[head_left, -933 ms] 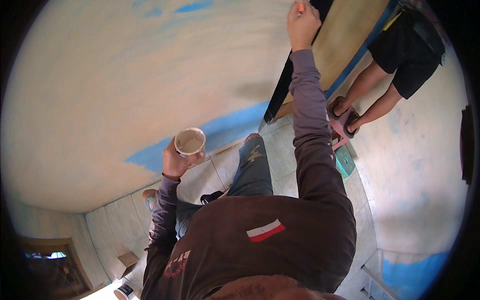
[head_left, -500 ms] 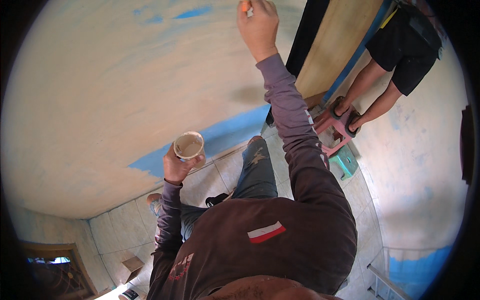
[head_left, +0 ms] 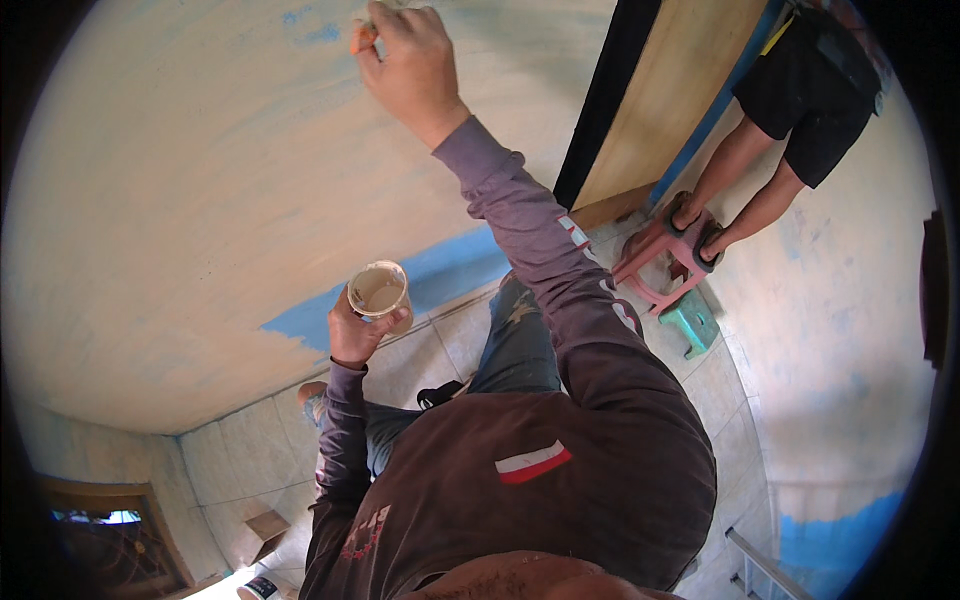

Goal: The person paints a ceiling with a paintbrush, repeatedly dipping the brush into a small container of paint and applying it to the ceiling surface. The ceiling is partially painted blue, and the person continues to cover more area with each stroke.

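Observation:
My left hand (head_left: 355, 330) grips a plastic cup (head_left: 380, 285) of pale paint, held upright at waist height in front of the blue band (head_left: 405, 270) low on the cream wall. My right hand (head_left: 410, 70) is raised high against the upper part of the cream wall (head_left: 200, 180), closed on a small orange-handled tool (head_left: 364, 36); its working end is hidden by my fingers. Faint blue patches (head_left: 320, 25) show on the wall just left of that hand.
A person in black shorts (head_left: 800, 100) stands on a pink stool (head_left: 650, 262) beside a wooden panel (head_left: 670, 80), a small green stool (head_left: 688, 322) below. A metal ladder (head_left: 770, 570) lies at lower right; a box (head_left: 262, 535) and tub (head_left: 258, 590) at lower left.
My right hand has swept leftward along the wall, away from the black-edged panel, with the orange tool in it. My left hand with the cup has hardly moved.

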The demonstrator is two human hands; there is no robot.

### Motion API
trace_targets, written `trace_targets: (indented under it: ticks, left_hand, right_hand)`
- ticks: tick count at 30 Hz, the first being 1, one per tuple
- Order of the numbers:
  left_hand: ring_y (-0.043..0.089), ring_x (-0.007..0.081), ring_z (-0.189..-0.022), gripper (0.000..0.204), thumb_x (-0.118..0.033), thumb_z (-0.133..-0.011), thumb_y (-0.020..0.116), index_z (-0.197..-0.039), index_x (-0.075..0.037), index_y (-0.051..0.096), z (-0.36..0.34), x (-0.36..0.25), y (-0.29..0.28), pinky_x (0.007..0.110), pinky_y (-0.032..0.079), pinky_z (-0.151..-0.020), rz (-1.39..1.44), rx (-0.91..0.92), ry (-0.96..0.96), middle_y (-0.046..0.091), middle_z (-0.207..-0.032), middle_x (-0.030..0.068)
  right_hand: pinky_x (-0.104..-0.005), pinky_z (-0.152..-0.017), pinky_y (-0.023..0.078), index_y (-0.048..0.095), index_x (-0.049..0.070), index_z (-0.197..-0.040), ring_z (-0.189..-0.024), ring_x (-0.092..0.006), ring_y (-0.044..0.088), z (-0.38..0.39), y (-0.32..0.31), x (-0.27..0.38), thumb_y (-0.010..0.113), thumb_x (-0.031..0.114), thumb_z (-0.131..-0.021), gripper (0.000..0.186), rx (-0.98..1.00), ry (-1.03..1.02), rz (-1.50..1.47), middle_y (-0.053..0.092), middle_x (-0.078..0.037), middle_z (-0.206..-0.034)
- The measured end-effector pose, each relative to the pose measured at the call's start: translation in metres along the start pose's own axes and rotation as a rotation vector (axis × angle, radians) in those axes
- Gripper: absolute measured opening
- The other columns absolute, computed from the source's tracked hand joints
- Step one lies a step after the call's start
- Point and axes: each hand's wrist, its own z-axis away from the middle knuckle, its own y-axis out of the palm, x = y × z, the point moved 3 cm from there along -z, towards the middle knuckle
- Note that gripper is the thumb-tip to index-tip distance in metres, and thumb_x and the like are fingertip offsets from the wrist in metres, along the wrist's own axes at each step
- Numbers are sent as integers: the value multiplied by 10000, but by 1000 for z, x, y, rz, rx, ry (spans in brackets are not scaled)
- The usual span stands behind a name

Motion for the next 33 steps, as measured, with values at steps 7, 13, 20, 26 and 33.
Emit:
trace_targets:
  ticks: [7, 13, 20, 26, 33]
  left_hand:
    - [721, 190, -1044, 721, -297, -721, 969, -1270, 36, 639, 2, 2, 1, 360, 581, -913, -16, -25, -27, 753, -1137, 120]
    - [726, 196, -1026, 683, -255, -723, 961, -1253, 39, 644, 3, 2, 0, 357, 580, -908, 0, -30, -43, 759, -1117, 118]
    - [711, 202, -1065, 701, -276, -724, 961, -1268, 23, 636, 1, 3, -2, 370, 572, -933, -60, 9, -55, 742, -1157, 119]
    - [716, 198, -1054, 700, -282, -722, 962, -1268, 21, 644, 2, 4, -3, 366, 578, -920, -54, 16, -43, 748, -1148, 117]
    - [724, 198, -1049, 705, -292, -716, 967, -1265, 20, 655, -1, -1, -1, 363, 585, -918, -50, 20, -33, 758, -1138, 121]
  right_hand:
    - [-436, -761, 552, 650, 1, -1111, -917, -345, 606, 0, 13, 36, 772, 119, -784, 369, 42, 10, -116, 634, -133, -889]
    - [-439, -753, 538, 683, 9, -1076, -829, -329, 630, -8, -20, 30, 770, 105, -790, 314, 9, 77, -152, 660, -99, -811]
    - [-300, -550, 400, 746, -21, -1038, -599, -110, 402, 5, -111, -68, 677, 88, -993, 137, -347, 250, -250, 441, -75, -682]
    - [-320, -582, 386, 681, -70, -1098, -655, -101, 395, 20, -169, -180, 588, 129, -1049, 225, -336, 355, 171, 418, -68, -708]
    - [-429, -715, 543, 715, -7, -1216, -779, -400, 674, 19, -163, -219, 643, 155, -991, 286, -254, 163, 406, 712, -254, -905]
